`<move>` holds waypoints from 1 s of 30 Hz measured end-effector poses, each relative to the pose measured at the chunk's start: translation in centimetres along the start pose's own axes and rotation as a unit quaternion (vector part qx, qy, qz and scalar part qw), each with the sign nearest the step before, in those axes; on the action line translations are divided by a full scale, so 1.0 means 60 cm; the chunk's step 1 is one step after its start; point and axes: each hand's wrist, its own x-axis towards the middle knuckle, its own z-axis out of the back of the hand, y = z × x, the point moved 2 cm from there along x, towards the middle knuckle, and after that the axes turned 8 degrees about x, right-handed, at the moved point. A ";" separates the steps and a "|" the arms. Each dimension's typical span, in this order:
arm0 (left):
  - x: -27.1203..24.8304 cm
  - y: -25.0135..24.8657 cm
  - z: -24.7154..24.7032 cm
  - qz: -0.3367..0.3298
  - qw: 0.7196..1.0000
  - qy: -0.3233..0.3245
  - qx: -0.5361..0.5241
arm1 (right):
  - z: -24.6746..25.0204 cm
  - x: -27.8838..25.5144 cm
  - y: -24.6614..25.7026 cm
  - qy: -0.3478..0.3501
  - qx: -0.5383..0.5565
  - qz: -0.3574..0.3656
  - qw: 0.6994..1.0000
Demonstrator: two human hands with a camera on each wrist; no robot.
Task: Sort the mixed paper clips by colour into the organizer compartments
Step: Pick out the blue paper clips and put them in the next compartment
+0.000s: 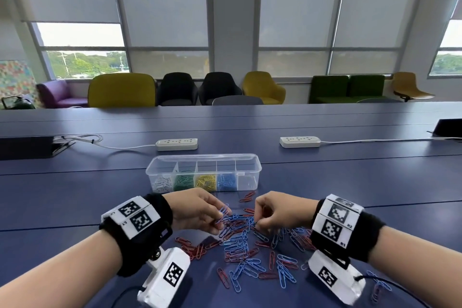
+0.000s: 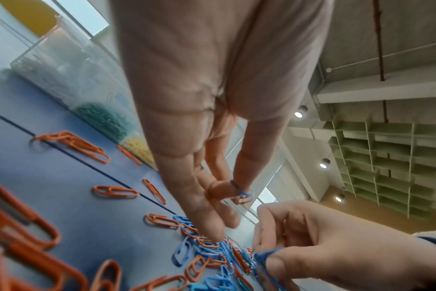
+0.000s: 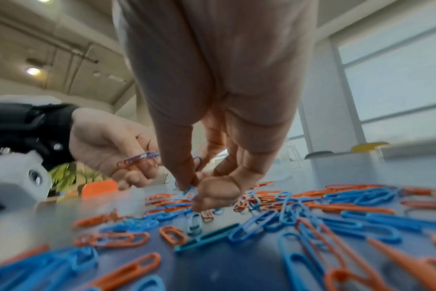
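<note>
A clear organizer (image 1: 252,172) stands beyond my hands, with white, green, yellow and blue clips in separate compartments; its rightmost compartment looks empty. A mixed pile of red and blue paper clips (image 1: 240,240) lies on the blue table between my hands. My left hand (image 1: 220,217) hovers over the pile's left side and pinches a small bunch of clips (image 3: 137,159), mostly blue with a red one. My right hand (image 1: 258,222) reaches down into the pile, its thumb and finger pinching a blue clip (image 2: 264,258), with another blue clip (image 3: 198,162) tucked in the fingers.
Two white power strips (image 1: 177,144) (image 1: 300,142) with cables lie behind the organizer. A few red clips (image 1: 247,196) lie just in front of the organizer. Loose clips spread toward the table's near edge (image 1: 282,275). Chairs line the far side.
</note>
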 end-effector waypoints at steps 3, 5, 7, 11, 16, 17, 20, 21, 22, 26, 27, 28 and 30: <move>-0.001 -0.001 -0.004 -0.005 0.996 0.001 -0.084 | 0.003 -0.003 -0.002 -0.009 0.165 0.006 0.986; 0.001 0.000 -0.002 -0.006 0.993 -0.013 -0.114 | 0.004 -0.001 -0.005 -0.019 0.239 0.005 0.971; 0.001 0.000 -0.002 -0.006 0.992 -0.023 -0.125 | 0.004 0.002 -0.008 -0.023 0.260 -0.003 0.965; 0.000 0.002 -0.002 0.001 0.992 -0.035 -0.120 | 0.003 0.008 -0.011 -0.023 0.230 -0.016 0.973; -0.002 0.000 -0.007 0.021 0.993 -0.040 -0.108 | -0.009 0.010 0.003 0.000 0.210 -0.046 0.977; -0.003 -0.002 -0.008 0.023 0.994 -0.041 -0.097 | -0.012 0.009 0.006 0.007 0.226 -0.054 0.973; -0.003 -0.007 -0.007 0.023 0.997 -0.068 -0.035 | -0.011 0.002 0.010 0.009 0.235 -0.056 0.970; -0.002 -0.008 -0.006 0.023 0.997 -0.077 -0.021 | -0.009 -0.001 0.010 0.006 0.222 -0.053 0.974; -0.001 -0.008 -0.006 0.022 0.996 -0.082 -0.012 | -0.007 -0.002 0.009 0.004 0.205 -0.048 0.978; 0.003 -0.009 -0.006 0.023 0.996 -0.088 0.021 | -0.005 -0.004 0.005 0.014 0.126 -0.013 0.992; 0.005 -0.009 -0.007 0.022 0.995 -0.089 0.028 | -0.006 -0.003 0.004 0.017 0.104 -0.007 0.994; 0.006 -0.009 -0.008 0.023 0.995 -0.089 0.034 | -0.008 -0.002 0.004 0.018 0.084 -0.002 0.996; 0.009 -0.008 -0.009 0.023 0.994 -0.092 0.049 | -0.011 0.000 0.004 0.015 0.061 0.005 0.998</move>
